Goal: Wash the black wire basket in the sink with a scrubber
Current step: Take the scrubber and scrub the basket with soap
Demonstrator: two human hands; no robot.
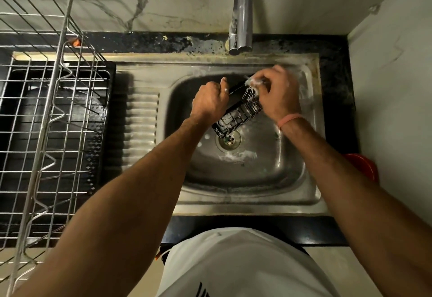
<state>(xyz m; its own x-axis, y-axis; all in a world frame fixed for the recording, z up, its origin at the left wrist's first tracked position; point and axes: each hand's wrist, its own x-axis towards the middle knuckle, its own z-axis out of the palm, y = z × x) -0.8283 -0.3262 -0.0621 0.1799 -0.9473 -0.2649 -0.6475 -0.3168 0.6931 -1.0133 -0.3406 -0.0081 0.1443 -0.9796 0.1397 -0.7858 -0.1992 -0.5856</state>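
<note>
- The black wire basket (238,115) was in the sink (292,189), tilted, with its low end just above the drain (229,139) at about 12 o'clock from it.
- The left hand (210,102) had its fingers curled tight round the basket's top edge, at 10 o'clock.
- The right hand (279,93) pinched a soapy scrubber (253,83) against the basket's top end — at 1 o'clock.
- The tap (242,16) stood at 12 o'clock, a wire dish rack (46,109) at 9 o'clock.

- Pale marble-veined wall (93,4) runs behind and along the right.
- Black speckled surface (140,42) under dim, warm light.
- Wire dish rack (46,109) stands left.
</note>
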